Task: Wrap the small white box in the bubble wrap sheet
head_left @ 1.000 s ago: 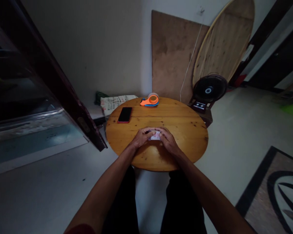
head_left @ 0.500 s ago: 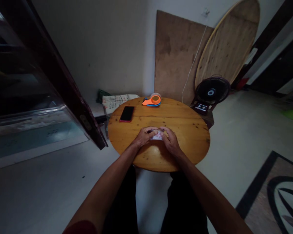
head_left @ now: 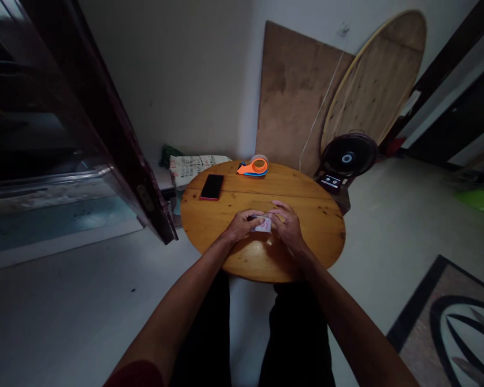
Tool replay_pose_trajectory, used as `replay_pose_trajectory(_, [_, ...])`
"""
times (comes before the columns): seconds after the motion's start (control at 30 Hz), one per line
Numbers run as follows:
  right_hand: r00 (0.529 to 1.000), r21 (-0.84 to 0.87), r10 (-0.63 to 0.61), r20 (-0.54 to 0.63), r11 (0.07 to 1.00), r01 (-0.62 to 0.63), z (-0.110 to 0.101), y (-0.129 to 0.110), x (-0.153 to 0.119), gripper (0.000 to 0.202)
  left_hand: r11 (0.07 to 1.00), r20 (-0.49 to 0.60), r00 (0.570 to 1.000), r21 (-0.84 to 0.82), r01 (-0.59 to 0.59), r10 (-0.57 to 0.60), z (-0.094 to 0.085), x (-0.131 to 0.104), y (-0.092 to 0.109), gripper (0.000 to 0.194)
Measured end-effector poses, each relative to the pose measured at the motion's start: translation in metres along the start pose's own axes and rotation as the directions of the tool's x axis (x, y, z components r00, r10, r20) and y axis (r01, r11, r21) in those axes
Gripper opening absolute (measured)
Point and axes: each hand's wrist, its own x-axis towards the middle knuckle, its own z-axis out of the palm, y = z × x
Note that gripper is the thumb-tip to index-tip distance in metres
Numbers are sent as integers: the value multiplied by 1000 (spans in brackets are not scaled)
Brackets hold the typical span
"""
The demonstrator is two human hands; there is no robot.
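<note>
Between my hands is a small, flat, pale rectangular packet with pink and purple print (head_left: 263, 224); its exact kind is too small to make out. My left hand (head_left: 244, 224) grips its left side, thumb lying on the printed face and fingers behind. At the upper right corner, my right hand (head_left: 285, 223) pinches with thumb and forefinger, while its other fingers are raised and spread. Both hands are over the near middle of a round wooden table (head_left: 226, 212).
A black phone with a red edge (head_left: 212, 186) lies at the table's left. An orange tape dispenser (head_left: 256, 166) stands at the back edge. Beyond are a printed sack (head_left: 197, 165), a leaning board (head_left: 294, 91), a round wooden top (head_left: 381, 75) and a black round device (head_left: 347, 158).
My right hand has shifted slightly right and lifted its outer fingers, uncovering more of the packet's right side. My left hand keeps its grip. The camera view has turned slightly.
</note>
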Motion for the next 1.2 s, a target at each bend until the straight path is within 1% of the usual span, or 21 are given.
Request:
replay_pose_trajectory(0.1, [999,-42,-16,28,999,17,1,-5,2,21,998,10,999,41,-45,44,-1,1,-1,42])
replay_pose_trajectory(0.27, [997,-117,-20,77,993,29,-1,-16,-5,21,995,19,997,66,-79,78,-1,1,1,36])
replay_pose_trajectory(0.37, [996,-142,-34,89,989,46,-3,-17,-9,23,996,16,997,61,-70,69,0,0,5,32])
replay_pose_trajectory(0.47, [990,-207,-73,119,973,97,-4,-13,-9,25,998,-12,999,50,-37,38,1,1,6,34])
replay_pose_trajectory(0.6, [977,-352,-137,162,917,186,-4,-9,-8,26,996,-5,1000,87,-30,30,0,1,8,36])
replay_pose_trajectory(0.73, [947,-474,-195,253,829,298,-6,-8,-9,27,989,12,996,121,-86,85,-2,1,10,32])
replay_pose_trajectory(0.8, [930,-508,-206,305,791,342,-8,-8,-12,30,984,18,994,141,-112,110,-3,1,10,32])
replay_pose_trajectory(0.87, [922,-543,-194,334,760,357,-9,-9,-15,33,977,19,992,177,-123,122,-2,1,9,32])
replay_pose_trajectory(1.0, [927,-609,-190,322,709,357,-5,-12,-21,32,935,-12,986,319,-156,168,-2,-1,6,32])
replay_pose_trajectory(1.1, [935,-614,-205,290,709,346,-2,-13,-22,29,888,-27,978,424,-177,208,-3,-1,5,30])
replay_pose_trajectory(1.2, [936,-588,-219,277,731,345,-1,-11,-23,28,902,-32,984,406,-148,176,-4,0,3,33])
